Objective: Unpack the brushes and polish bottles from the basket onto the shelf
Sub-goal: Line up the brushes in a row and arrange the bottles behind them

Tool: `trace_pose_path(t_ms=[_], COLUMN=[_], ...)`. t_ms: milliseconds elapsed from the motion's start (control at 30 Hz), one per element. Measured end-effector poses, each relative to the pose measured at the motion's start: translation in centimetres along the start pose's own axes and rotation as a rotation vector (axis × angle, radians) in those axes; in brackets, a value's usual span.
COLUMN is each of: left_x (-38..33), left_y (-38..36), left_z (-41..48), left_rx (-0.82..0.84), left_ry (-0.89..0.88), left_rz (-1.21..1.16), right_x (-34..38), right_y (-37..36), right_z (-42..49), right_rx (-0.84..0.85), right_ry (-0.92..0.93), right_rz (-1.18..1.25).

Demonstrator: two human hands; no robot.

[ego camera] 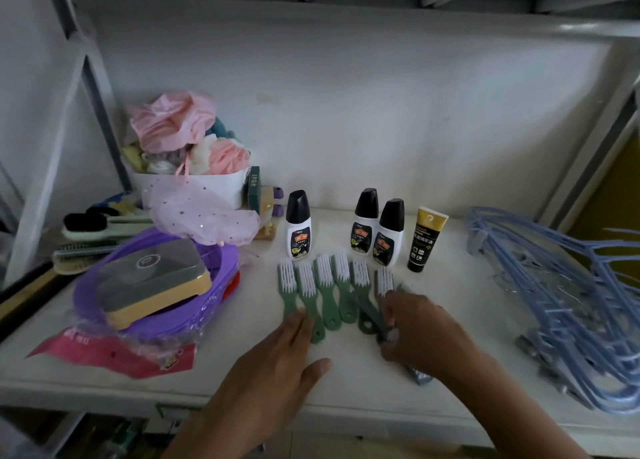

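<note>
Brushes: green handles, white bristles. Polish bottles: white bodies, black caps, dark labels with red-orange emblem. Tube: black body, gold top, white print. Hangers: pale blue. Basin: purple. Shelf: white. Star-spangled pink mesh.

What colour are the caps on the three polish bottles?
Black, on white polish bottles, seen in the head view.

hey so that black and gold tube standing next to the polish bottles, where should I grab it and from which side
Grip the black and gold tube around its black lower body, coming from its right. It stands cap-down and leans a little, so a high grip on the flat gold end could tip it. A polish bottle crowds its left; the shelf to its right looks open before the blue hangers.
</note>
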State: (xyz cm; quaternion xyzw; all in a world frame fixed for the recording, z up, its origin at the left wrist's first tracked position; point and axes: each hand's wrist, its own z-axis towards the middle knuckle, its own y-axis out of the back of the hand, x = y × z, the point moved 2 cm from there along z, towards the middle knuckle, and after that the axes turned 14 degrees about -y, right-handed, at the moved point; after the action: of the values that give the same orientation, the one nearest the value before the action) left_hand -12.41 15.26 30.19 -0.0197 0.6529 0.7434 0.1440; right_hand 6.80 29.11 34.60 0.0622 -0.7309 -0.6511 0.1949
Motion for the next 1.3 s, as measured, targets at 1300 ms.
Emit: trace_pose_path(t_ms=[1300], left_x=[1.8], left_y=[0.3], left_z=[-0.3], left_rx=[-0.196], left_ry=[-0.023], left_rz=[-0.058], right_x=[7.4], right_y=[-4.2], right_z=[0.5], right_rx=[-0.139], right_ry=[0.469], right_rz=[0.09])
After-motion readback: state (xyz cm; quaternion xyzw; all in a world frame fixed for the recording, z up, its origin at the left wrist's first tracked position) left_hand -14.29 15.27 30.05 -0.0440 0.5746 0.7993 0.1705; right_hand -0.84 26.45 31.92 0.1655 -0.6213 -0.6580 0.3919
